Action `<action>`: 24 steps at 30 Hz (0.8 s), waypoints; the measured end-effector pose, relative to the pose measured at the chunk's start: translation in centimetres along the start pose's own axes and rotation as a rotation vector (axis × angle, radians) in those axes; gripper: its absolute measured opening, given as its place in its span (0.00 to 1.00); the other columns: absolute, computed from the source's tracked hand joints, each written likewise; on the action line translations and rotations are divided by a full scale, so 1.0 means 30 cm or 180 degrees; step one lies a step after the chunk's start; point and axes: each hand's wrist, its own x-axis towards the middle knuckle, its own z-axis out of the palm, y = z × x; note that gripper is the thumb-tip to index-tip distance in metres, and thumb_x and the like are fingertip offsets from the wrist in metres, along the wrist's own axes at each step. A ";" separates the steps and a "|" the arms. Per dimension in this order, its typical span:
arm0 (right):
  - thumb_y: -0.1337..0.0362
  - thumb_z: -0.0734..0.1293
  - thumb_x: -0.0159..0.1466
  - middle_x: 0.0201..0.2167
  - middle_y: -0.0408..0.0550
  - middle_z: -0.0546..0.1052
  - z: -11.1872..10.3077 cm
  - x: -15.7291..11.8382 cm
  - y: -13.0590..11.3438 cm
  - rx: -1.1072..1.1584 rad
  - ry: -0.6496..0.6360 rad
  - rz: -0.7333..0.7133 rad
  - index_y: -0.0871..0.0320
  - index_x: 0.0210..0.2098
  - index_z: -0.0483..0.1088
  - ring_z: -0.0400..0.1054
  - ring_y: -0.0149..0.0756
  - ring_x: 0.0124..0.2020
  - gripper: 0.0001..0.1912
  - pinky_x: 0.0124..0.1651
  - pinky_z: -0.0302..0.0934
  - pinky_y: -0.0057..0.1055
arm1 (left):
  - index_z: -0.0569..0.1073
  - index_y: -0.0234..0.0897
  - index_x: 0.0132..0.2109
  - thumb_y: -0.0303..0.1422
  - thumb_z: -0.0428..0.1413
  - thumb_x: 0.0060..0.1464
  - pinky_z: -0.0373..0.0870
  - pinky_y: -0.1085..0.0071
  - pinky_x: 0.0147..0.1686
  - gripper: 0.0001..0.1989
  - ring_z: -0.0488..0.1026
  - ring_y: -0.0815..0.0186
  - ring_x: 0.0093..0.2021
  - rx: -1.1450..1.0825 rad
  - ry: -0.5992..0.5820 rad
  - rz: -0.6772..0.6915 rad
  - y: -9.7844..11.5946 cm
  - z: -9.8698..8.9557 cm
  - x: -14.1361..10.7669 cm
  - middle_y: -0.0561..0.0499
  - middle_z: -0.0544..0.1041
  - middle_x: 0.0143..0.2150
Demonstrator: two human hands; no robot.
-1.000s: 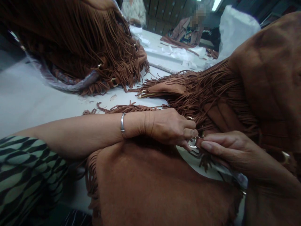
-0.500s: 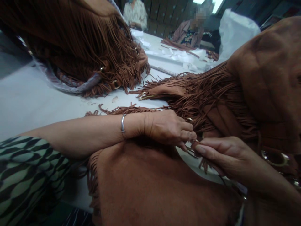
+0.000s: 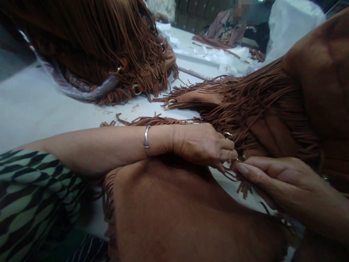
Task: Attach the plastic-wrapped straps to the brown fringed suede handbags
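Note:
A brown suede fringed bag (image 3: 174, 207) lies in front of me, under my left forearm. My left hand (image 3: 208, 145), with a silver bracelet (image 3: 146, 137) at the wrist, reaches across it, fingers closed on a small piece at the bag's far side. Facing it, my right hand (image 3: 275, 178) pinches a small brown leather tab between thumb and fingers. The fingertips of both hands nearly meet, and they hide most of the piece. A few short fringe strands (image 3: 244, 188) hang just below them.
More brown fringed bags stand at the back left (image 3: 109, 43) and at the right (image 3: 313, 72). White scraps (image 3: 215, 54) and a grey bar (image 3: 192, 72) lie on the white table (image 3: 24, 105). A white plastic bag (image 3: 293, 27) and two people are beyond.
Both hands appear slightly farther right in view, still close together. The leather tab is more hidden between the fingers. The background has shifted up and right.

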 end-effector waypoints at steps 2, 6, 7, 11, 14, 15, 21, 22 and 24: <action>0.42 0.65 0.55 0.11 0.44 0.63 0.003 0.012 0.041 0.0593 -0.0260 0.0202 0.59 0.20 0.71 0.51 0.26 0.12 0.25 0.13 0.44 0.22 | 0.69 0.30 0.49 0.42 0.45 0.65 0.64 0.70 0.24 0.19 0.73 0.66 0.34 0.0151 0.0211 -0.0034 -0.005 0.005 -0.006 0.45 0.74 0.40; 0.46 0.68 0.55 0.08 0.40 0.60 0.042 0.047 0.109 0.2034 -0.0392 -0.0012 0.60 0.23 0.71 0.45 0.22 0.07 0.21 0.12 0.35 0.21 | 0.68 0.29 0.49 0.40 0.44 0.66 0.65 0.72 0.27 0.18 0.72 0.67 0.34 0.0365 0.0637 -0.0105 -0.009 0.002 -0.018 0.45 0.73 0.38; 0.47 0.69 0.54 0.08 0.39 0.61 0.053 0.056 0.119 0.2264 -0.0334 -0.0149 0.59 0.24 0.71 0.46 0.22 0.07 0.20 0.13 0.36 0.21 | 0.68 0.29 0.49 0.40 0.43 0.66 0.65 0.72 0.29 0.18 0.72 0.67 0.35 0.0333 0.0708 -0.0150 -0.009 -0.001 -0.019 0.45 0.73 0.38; 0.46 0.69 0.54 0.06 0.39 0.61 0.065 0.070 0.137 0.2565 -0.0339 -0.0376 0.59 0.24 0.70 0.48 0.24 0.06 0.20 0.13 0.40 0.22 | 0.68 0.30 0.50 0.41 0.42 0.66 0.66 0.72 0.30 0.19 0.72 0.68 0.36 0.0031 0.0808 -0.0269 -0.007 -0.009 -0.022 0.45 0.73 0.40; 0.46 0.67 0.56 0.08 0.40 0.62 0.041 0.048 0.114 0.1952 -0.0409 -0.0146 0.60 0.23 0.70 0.47 0.22 0.07 0.22 0.13 0.38 0.21 | 0.69 0.30 0.50 0.40 0.45 0.65 0.65 0.72 0.28 0.18 0.72 0.69 0.35 -0.0053 0.0602 -0.0213 -0.005 -0.005 -0.020 0.47 0.73 0.39; 0.45 0.67 0.56 0.08 0.40 0.61 0.033 0.036 0.096 0.1615 -0.0380 -0.0082 0.60 0.22 0.69 0.47 0.22 0.08 0.23 0.13 0.38 0.20 | 0.69 0.30 0.49 0.40 0.47 0.64 0.64 0.71 0.26 0.17 0.72 0.69 0.34 -0.0033 0.0455 -0.0208 -0.004 -0.004 -0.019 0.47 0.74 0.39; 0.42 0.65 0.56 0.11 0.42 0.60 0.017 -0.011 0.010 0.0165 0.0158 -0.0016 0.60 0.17 0.64 0.52 0.25 0.13 0.28 0.15 0.43 0.21 | 0.67 0.34 0.53 0.42 0.47 0.64 0.63 0.70 0.25 0.19 0.72 0.68 0.35 0.0083 -0.0131 -0.0288 -0.006 0.005 -0.010 0.46 0.73 0.42; 0.42 0.65 0.57 0.11 0.42 0.60 0.015 -0.007 0.020 0.0272 0.0131 -0.0016 0.60 0.17 0.63 0.51 0.24 0.13 0.27 0.16 0.43 0.21 | 0.66 0.33 0.54 0.42 0.47 0.64 0.64 0.70 0.27 0.19 0.72 0.67 0.36 0.0057 -0.0104 -0.0303 -0.007 0.005 -0.010 0.45 0.73 0.43; 0.44 0.64 0.58 0.10 0.40 0.59 0.011 0.010 0.057 0.0720 -0.0109 -0.0006 0.61 0.18 0.64 0.48 0.23 0.12 0.26 0.15 0.39 0.21 | 0.67 0.32 0.53 0.43 0.47 0.64 0.65 0.70 0.28 0.20 0.72 0.66 0.37 -0.0039 -0.0046 -0.0340 -0.010 0.002 -0.010 0.45 0.72 0.44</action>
